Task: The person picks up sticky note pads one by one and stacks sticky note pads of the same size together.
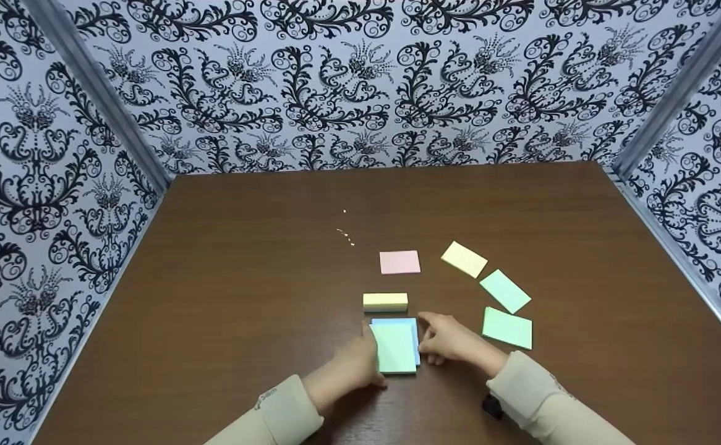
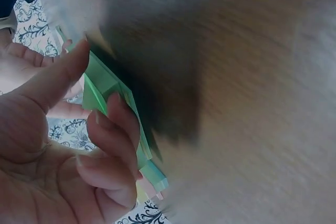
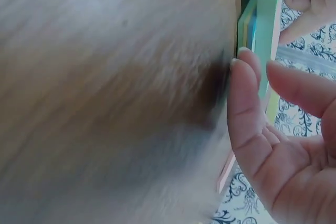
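A pale green sticky note pad (image 1: 396, 349) lies on a blue sticky note pad (image 1: 397, 321), whose blue edge sticks out at the top and right. My left hand (image 1: 357, 361) holds the stack along its left side, its thumb by the near corner and fingers toward the far corner. In the left wrist view the green pads (image 2: 100, 72) show between thumb and curled fingers. My right hand (image 1: 450, 340) is at the stack's right side, fingers loosely bent and fingertips right at the edge. Past the stack sits a thick yellow sticky note block (image 1: 385, 302).
A pink pad (image 1: 399, 262) lies farther back. To the right, a pale yellow pad (image 1: 464, 259), a mint pad (image 1: 505, 291) and a green pad (image 1: 507, 328) form a curve. Small pale crumbs (image 1: 346, 235) dot the brown table (image 1: 243, 247). Patterned walls (image 1: 360, 80) enclose it.
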{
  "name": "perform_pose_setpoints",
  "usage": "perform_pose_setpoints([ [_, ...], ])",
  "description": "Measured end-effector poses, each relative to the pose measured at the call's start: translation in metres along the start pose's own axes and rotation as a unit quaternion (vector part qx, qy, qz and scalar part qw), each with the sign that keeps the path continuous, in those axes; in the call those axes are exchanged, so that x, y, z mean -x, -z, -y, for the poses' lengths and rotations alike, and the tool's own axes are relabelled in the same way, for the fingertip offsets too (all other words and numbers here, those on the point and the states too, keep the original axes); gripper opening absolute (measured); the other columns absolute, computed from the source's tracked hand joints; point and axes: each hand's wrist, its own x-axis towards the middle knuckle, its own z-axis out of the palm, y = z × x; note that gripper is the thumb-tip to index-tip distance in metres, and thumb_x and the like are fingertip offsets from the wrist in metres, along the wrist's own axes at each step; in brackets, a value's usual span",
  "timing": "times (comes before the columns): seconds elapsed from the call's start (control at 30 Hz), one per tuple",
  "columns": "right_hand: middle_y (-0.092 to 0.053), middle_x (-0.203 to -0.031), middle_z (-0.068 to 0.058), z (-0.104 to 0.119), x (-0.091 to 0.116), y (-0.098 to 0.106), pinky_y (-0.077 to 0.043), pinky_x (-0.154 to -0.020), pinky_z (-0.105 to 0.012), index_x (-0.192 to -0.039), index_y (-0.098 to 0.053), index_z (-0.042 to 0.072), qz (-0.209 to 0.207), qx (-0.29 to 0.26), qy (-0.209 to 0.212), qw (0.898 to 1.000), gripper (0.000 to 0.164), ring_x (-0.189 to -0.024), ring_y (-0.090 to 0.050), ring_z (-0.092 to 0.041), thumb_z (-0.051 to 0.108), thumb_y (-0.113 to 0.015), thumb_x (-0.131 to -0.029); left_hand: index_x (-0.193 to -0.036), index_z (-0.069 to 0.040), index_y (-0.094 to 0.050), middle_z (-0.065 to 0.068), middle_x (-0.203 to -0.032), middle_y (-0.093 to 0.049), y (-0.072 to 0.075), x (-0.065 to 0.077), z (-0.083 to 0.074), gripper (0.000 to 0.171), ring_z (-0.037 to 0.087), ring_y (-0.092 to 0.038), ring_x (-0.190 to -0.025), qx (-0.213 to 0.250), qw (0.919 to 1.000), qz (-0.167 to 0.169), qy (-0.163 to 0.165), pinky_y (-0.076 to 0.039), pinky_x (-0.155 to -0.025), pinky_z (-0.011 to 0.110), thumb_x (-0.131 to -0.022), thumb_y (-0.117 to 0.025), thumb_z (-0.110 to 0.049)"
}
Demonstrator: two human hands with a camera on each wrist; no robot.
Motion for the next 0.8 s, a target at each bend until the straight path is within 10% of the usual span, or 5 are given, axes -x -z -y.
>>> perform_pose_setpoints([
  [0.57, -0.058, -0.06, -0.006, 0.003, -0.009, -0.007, -0.049, -0.047, -0.03, -0.127, -0.038, -0.012, -0.031, 0.0, -0.027, 0.999, 0.056, -0.048, -0.057, -0.016, -0.009, -0.058, -0.074, -0.13, 0.02, -0.029, 0.035, -0.118, -0.05, -0.001, -0.014, 0.006, 0.095, 0.04, -0.051, -0.111, 0.084, 0.9964, 0.0, 0.003, -0.043, -0.091, 0.043, -0.062, -0.084, -0.017],
  [0.8, -0.059, -0.06, -0.008, 0.002, -0.005, -0.004, -0.05, -0.049, -0.03, -0.124, -0.042, -0.015, -0.023, -0.013, -0.013, 1.0, 0.052, -0.05, -0.059, -0.018, -0.012, -0.055, -0.074, -0.069, -0.005, -0.051, 0.003, -0.057, -0.051, -0.001, -0.017, 0.002, 0.036, 0.015, -0.043, -0.05, 0.047, 0.9989, -0.006, -0.003, -0.041, -0.049, 0.029, -0.062, -0.084, -0.019],
])
